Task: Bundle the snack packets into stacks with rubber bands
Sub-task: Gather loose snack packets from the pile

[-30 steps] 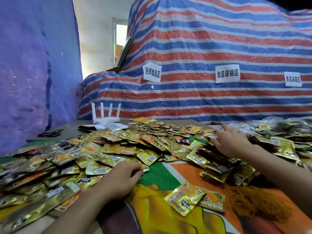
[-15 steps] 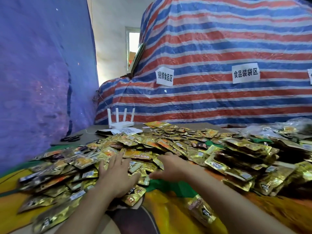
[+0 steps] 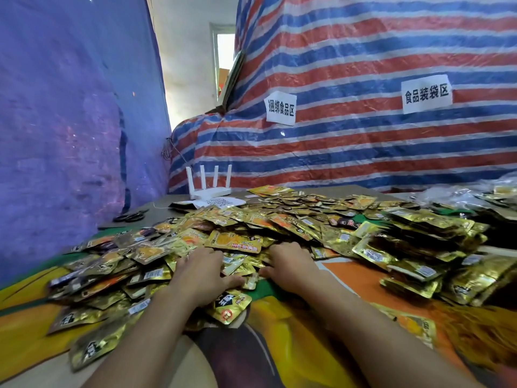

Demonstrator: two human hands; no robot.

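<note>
Right hand (image 3: 291,264), earlier near the right edge of the cloth-covered table (image 3: 349,275), now lies beside left hand (image 3: 201,273); both press flat, uncurled, on gold foil snack packets (image 3: 235,242) heaped at its middle.

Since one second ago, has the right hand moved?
Yes. Against the router, the right hand moved left, off the right-side packets, to beside the left hand.

gold foil snack packets (image 3: 233,242), loose heap, spread across the table
</note>
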